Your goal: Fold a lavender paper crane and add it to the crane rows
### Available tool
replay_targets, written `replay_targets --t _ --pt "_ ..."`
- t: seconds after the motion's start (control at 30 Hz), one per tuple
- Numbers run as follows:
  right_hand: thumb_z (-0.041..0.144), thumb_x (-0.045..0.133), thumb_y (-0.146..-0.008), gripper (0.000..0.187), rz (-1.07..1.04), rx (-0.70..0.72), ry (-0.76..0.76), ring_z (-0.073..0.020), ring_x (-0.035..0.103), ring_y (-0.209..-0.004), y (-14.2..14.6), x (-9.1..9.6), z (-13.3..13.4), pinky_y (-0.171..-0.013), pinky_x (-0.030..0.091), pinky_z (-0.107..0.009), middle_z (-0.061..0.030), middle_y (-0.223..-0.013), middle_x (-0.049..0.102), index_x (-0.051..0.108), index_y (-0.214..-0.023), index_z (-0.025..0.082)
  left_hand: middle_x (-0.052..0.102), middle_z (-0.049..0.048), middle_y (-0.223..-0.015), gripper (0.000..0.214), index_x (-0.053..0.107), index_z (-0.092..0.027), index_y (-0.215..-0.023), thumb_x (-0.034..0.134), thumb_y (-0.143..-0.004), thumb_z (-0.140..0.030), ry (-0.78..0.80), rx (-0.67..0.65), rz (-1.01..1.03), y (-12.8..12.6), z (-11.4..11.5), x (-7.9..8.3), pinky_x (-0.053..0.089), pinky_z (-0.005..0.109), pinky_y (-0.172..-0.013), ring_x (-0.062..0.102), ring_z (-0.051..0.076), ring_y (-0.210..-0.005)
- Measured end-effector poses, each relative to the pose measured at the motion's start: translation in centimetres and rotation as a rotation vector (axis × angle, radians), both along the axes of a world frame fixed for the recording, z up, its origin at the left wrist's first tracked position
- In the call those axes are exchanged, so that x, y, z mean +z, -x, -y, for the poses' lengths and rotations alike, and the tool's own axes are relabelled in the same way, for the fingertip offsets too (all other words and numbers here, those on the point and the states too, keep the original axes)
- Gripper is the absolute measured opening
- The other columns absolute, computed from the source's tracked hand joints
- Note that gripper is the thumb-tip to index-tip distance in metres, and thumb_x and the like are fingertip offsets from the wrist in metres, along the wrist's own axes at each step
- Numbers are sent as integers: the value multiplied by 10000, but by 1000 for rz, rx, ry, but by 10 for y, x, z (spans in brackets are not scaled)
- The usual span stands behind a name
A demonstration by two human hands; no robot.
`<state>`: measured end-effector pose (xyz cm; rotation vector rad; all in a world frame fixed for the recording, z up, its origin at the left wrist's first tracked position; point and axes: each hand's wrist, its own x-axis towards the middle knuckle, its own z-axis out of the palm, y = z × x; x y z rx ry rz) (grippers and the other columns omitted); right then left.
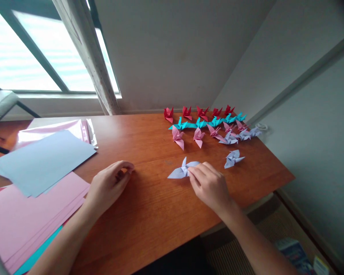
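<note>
A pale lavender paper crane (pixel 178 173) is pinched between the thumb and fingers of my right hand (pixel 210 185), low over the wooden table. Its wings are spread, and my fingertips hide part of the right side. My left hand (pixel 111 185) rests on the table to the left with fingers curled and fingertips together; I see nothing in it. Another lavender crane (pixel 234 158) stands to the right of my right hand. Behind it, more lavender cranes (pixel 243 135) stand close together near the table's right edge.
Rows of red cranes (pixel 202 112), turquoise cranes (pixel 200 123) and pink cranes (pixel 198 137) stand at the back. Light blue sheets (pixel 47 160), pink sheets (pixel 37 214) and a plastic-wrapped pack (pixel 54 131) lie on the left. The table (pixel 157 214) ends near a wall at right.
</note>
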<state>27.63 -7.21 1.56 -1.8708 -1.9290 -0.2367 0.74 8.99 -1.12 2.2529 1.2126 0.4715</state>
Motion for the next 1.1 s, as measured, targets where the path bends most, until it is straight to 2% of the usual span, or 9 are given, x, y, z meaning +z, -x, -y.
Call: replay_targets --t 0.13,0.23,0.37,0.43,0.63,1.1 --pt "286 561 -958 113 -159 -36 -67 -220 627 -773 -10 2 -5 -728 471 -346 -54 -810 692 660 -967 234 696 7 -810 216 634 -214 -959 470 -891 -337 -4 -18 7 -1 1 0 419 264 -650 605 163 -658" --pt "365 551 -964 210 -264 -193 -132 -190 619 -718 -36 -5 -17 -684 459 -311 -43 -771 670 653 -864 212 703 7 -827 207 633 -220 -959 473 -892 -332 -19 -28 17 0 1 -2 423 262 -652 621 169 -687" --pt "503 640 -872 308 -296 -424 -35 -190 616 -662 -70 -25 -46 -632 431 -296 -28 -736 667 641 -852 196 700 -5 -812 192 631 -233 -959 483 -895 -337 -29 -21 9 2 0 -4 423 260 -646 621 165 -679" --pt "504 675 -833 309 -295 -490 24 -203 627 -672 -82 -33 -58 -621 418 -296 -26 -744 682 634 -882 201 697 -10 -803 187 628 -235 -956 481 -897 -335 -28 -24 12 2 0 -4 422 259 -644 616 161 -665" --pt "385 653 -822 199 -329 -461 40 -203 640 -682 -95 -43 -65 -645 429 -296 -29 -762 710 641 -926 215 702 -8 -820 187 633 -229 -953 487 -883 -322 -26 -20 17 -1 0 -1 425 260 -644 603 154 -644" --pt "416 629 -821 273 -358 -455 -8 -204 642 -667 -104 -49 -62 -649 453 -299 -72 -802 738 688 -954 185 707 -1 -834 184 633 -227 -946 487 -881 -319 -29 -20 25 0 1 -2 427 259 -638 606 154 -647"
